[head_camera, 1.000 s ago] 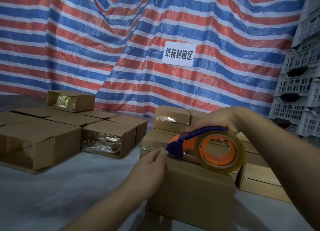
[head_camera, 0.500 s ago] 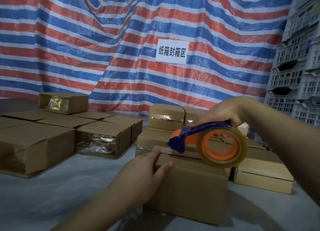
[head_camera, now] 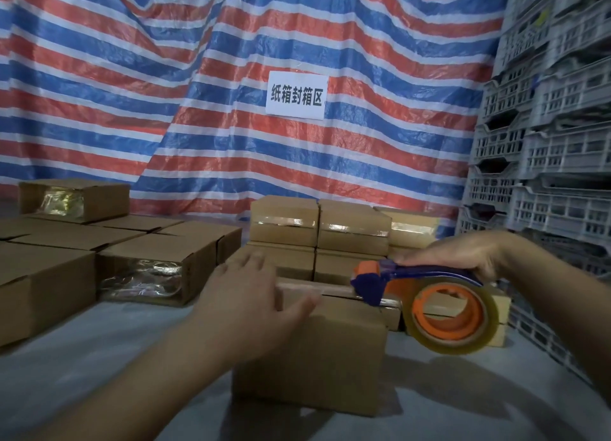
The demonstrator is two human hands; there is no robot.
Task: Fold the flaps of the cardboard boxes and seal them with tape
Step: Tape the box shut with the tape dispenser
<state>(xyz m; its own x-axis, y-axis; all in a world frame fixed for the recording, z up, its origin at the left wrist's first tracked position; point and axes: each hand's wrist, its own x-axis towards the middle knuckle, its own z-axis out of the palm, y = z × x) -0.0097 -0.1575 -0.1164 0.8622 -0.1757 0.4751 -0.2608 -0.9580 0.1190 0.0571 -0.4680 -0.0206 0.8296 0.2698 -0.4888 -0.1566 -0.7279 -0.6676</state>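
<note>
Nearest the camera, a closed cardboard box [head_camera: 317,351] stands on the pale grey sheet [head_camera: 82,358] that covers the floor, its top flaps folded down so that they meet in a seam running along the top. The left hand [head_camera: 251,305] lies on the box's top left corner, fingers straight and spread over the top face with the thumb down against the near side, pressing rather than grasping anything. The right hand [head_camera: 463,254] comes in from the right and clasps the blue handle of a tape dispenser [head_camera: 426,295], fingers curled along the handle; the dispenser's blue and orange head sits on the top of the box at the seam, and its roll of clear tape [head_camera: 454,318] on an orange core hangs beyond the box's right edge. A strip along the seam to the left of the head looks slightly shiny, though whether it is tape I cannot tell. Just behind the box sits a stack of sealed boxes [head_camera: 317,232], two layers high, with glossy tape bands across their fronts. To the left, well apart from the near box, lies a cluster of low boxes [head_camera: 109,262], some with shiny tape on their ends, and one more box [head_camera: 74,200] rests at the back of that group. On the right rises a tower of grey plastic crates [head_camera: 545,136]. Farthest back hangs a tarpaulin [head_camera: 165,77] striped red, blue and white, with a white paper sign [head_camera: 296,95] printed in black characters fixed to it.
</note>
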